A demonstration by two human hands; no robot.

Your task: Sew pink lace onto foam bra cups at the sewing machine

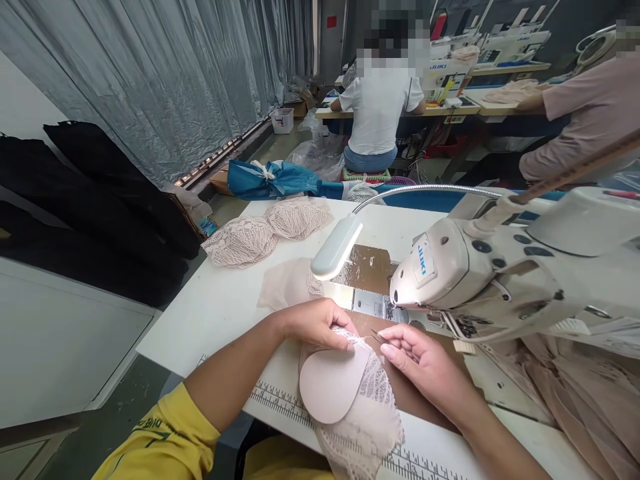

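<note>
My left hand (325,325) pinches the upper edge of a beige lace bra piece (385,383) between thumb and fingers. A smooth pale cup pad (330,385) lies on the lace, below my left thumb. In the fingers of my right hand (420,357) are slim, pointed tweezers (379,337), mostly hidden by the hand. Their tips point left, close to the top corner of the lace, where a fine light thread shows. The lower part of the lace hangs over the table's front edge, across the printed ruler (280,402).
A JUKI sewing machine (450,260) stands right of my hands, under a gooseneck lamp (337,250). Lace cups (250,239) lie at the table's far left; sheer beige fabric (565,387) is heaped at right. Two people sit farther off, one in a white shirt (379,107).
</note>
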